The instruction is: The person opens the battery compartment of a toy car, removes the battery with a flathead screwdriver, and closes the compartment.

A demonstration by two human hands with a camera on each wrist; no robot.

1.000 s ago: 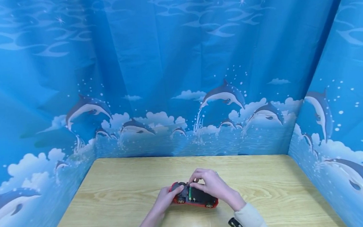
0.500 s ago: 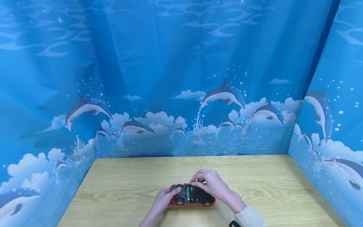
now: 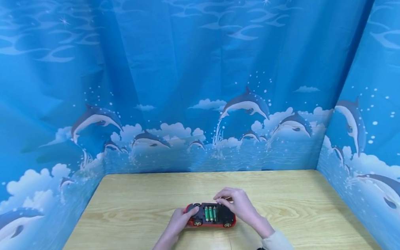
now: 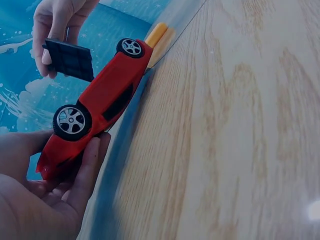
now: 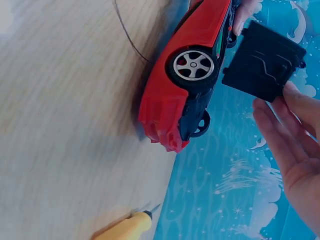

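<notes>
A red toy car [image 3: 212,224] is held upside down over the table. Its black underside has an uncovered compartment with green batteries [image 3: 210,213] side by side. My left hand [image 3: 180,221] grips one end of the car, thumb on the underside, fingers beneath the red body in the left wrist view. At the far side of the car, my right hand [image 3: 240,205] pinches a thin black battery cover [image 5: 265,60] by its edge. The cover stands tilted, apart from the compartment, with small tabs along its sides.
A screwdriver [image 5: 125,227] with a yellow handle lies on the wooden table [image 3: 139,202], near the car in both wrist views. Blue dolphin-print curtains [image 3: 182,83] rise behind and on both sides of the table.
My right hand has drawn the battery cover away from the compartment and slightly right, so more batteries show. The car has shifted slightly left; my left hand keeps its grip.
</notes>
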